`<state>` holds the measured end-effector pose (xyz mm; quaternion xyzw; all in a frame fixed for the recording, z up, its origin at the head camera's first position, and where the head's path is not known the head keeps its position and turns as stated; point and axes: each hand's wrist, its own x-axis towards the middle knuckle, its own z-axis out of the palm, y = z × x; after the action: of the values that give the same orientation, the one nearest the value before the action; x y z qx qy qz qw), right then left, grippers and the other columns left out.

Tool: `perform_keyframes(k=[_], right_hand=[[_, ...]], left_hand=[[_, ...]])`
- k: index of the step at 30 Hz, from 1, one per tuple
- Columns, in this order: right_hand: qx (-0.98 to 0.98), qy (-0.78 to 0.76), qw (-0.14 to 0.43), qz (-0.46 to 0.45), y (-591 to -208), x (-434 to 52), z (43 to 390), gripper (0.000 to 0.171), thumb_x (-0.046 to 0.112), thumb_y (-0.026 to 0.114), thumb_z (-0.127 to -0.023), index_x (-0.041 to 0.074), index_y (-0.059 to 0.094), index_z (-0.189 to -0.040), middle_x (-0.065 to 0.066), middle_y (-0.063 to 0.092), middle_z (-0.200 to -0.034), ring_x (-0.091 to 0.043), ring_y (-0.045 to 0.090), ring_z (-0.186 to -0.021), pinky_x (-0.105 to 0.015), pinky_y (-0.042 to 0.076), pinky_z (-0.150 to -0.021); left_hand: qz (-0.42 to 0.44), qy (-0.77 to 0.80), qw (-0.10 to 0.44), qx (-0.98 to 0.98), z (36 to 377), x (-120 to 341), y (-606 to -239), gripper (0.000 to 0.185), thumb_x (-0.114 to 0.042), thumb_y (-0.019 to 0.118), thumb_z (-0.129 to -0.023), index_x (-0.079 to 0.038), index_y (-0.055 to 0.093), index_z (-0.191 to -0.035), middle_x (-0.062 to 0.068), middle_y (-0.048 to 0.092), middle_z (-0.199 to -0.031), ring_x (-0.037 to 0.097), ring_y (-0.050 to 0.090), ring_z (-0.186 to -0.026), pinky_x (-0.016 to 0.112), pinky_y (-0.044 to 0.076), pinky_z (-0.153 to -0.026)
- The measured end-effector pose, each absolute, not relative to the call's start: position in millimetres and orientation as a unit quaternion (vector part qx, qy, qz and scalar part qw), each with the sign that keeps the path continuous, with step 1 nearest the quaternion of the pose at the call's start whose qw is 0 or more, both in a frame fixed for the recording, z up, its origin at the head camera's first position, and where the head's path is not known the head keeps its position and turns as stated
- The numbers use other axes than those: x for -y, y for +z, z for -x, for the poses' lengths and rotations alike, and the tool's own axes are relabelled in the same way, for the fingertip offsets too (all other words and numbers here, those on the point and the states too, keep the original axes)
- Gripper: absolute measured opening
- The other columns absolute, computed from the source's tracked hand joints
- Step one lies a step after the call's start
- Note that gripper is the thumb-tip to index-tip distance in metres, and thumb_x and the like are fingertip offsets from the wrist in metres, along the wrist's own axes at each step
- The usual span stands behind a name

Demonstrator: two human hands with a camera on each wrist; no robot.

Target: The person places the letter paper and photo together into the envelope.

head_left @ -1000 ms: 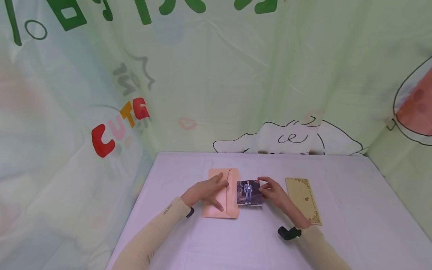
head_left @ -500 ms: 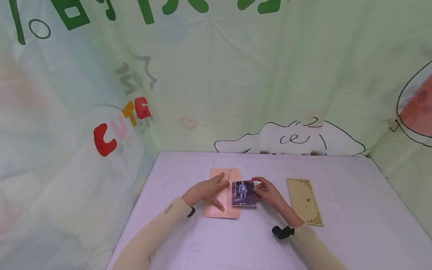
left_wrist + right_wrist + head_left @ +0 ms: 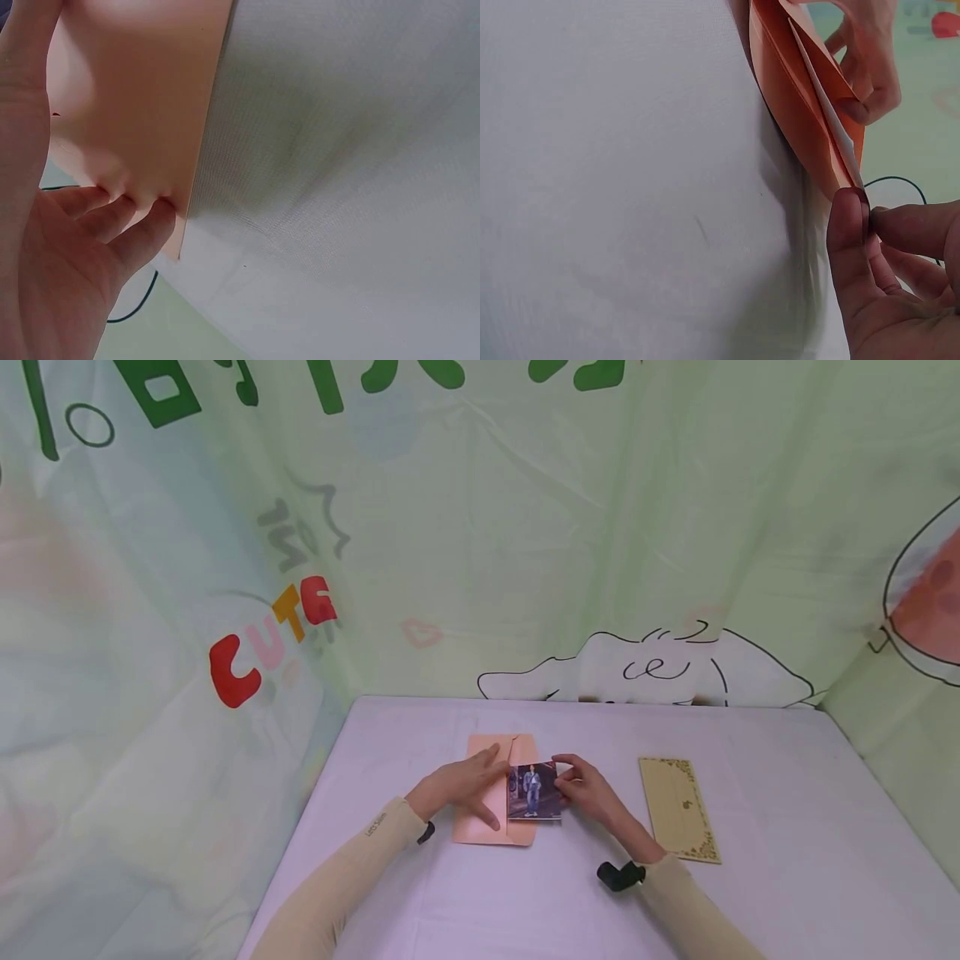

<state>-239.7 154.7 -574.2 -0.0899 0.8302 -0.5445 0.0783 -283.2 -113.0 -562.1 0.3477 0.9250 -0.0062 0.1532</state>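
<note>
At the frame's centre, a photo (image 3: 533, 792) is pinched at its right edge by the right hand (image 3: 587, 792), its left edge lying over the mouth of the envelope (image 3: 487, 814). The envelope is pressed flat to the counter (image 3: 780, 827) by the left hand (image 3: 457, 787), fingers straight. A card (image 3: 678, 808) lies to the right.

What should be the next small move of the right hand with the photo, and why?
Probably slide the photo further left into the pink envelope. The right hand pinches its edge, its left part already sits under the flap, and the left hand presses the envelope flat.
</note>
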Motion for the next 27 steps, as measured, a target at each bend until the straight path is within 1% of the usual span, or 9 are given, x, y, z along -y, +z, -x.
perform_keyframes(k=[4, 11, 13, 20, 23, 27], right_hand=[[-0.834, -0.539, 0.077, 0.085, -574, -148, 239, 0.047, 0.000, 0.061, -0.097, -0.005, 0.047, -0.141, -0.021, 0.065, -0.096, -0.019, 0.064, -0.079, -0.027, 0.055, -0.067], [-0.847, -0.520, 0.072, 0.083, -576, -137, 238, 0.047, 0.002, 0.062, -0.097, -0.003, 0.047, -0.141, -0.020, 0.066, -0.096, -0.021, 0.068, -0.077, -0.028, 0.055, -0.068], [-0.848, -0.520, 0.074, 0.074, -577, -135, 239, 0.047, 0.003, 0.062, -0.097, -0.001, 0.047, -0.141, -0.018, 0.066, -0.097, -0.020, 0.068, -0.077, -0.029, 0.056, -0.069], [-0.857, -0.505, 0.064, 0.086, -577, -127, 239, 0.045, 0.003, 0.063, -0.097, -0.003, 0.048, -0.139, -0.018, 0.067, -0.097, -0.021, 0.068, -0.079, -0.030, 0.054, -0.070], [-0.860, -0.500, 0.060, 0.087, -576, -123, 239, 0.044, 0.002, 0.063, -0.096, -0.004, 0.050, -0.138, -0.018, 0.068, -0.096, -0.021, 0.068, -0.079, -0.030, 0.054, -0.071], [-0.865, -0.491, 0.055, 0.088, -577, -119, 241, 0.044, 0.002, 0.064, -0.095, -0.006, 0.052, -0.137, -0.017, 0.068, -0.094, -0.017, 0.067, -0.077, -0.027, 0.052, -0.069]], left_hand=[[-0.343, -0.007, 0.156, -0.926, 283, 113, -561, 0.108, -0.084, 0.070, -0.063, -0.031, 0.032, -0.150, 0.017, 0.013, -0.169, 0.031, 0.031, -0.151, 0.045, 0.046, -0.109], [-0.338, -0.004, 0.163, -0.927, 281, 113, -559, 0.109, -0.084, 0.069, -0.064, -0.031, 0.032, -0.151, 0.016, 0.011, -0.169, 0.031, 0.031, -0.152, 0.045, 0.047, -0.108], [-0.338, -0.002, 0.165, -0.927, 280, 113, -558, 0.108, -0.084, 0.069, -0.064, -0.031, 0.032, -0.151, 0.017, 0.012, -0.169, 0.031, 0.031, -0.152, 0.046, 0.047, -0.107], [-0.349, 0.003, 0.159, -0.924, 282, 113, -559, 0.105, -0.084, 0.070, -0.064, -0.031, 0.035, -0.147, 0.020, 0.016, -0.167, 0.032, 0.038, -0.147, 0.045, 0.049, -0.106], [-0.353, 0.003, 0.154, -0.923, 283, 114, -560, 0.106, -0.084, 0.069, -0.064, -0.031, 0.033, -0.149, 0.020, 0.015, -0.167, 0.031, 0.037, -0.148, 0.044, 0.048, -0.106], [-0.354, -0.002, 0.150, -0.923, 284, 114, -561, 0.107, -0.084, 0.069, -0.064, -0.031, 0.032, -0.149, 0.020, 0.015, -0.167, 0.031, 0.037, -0.148, 0.044, 0.048, -0.106]])
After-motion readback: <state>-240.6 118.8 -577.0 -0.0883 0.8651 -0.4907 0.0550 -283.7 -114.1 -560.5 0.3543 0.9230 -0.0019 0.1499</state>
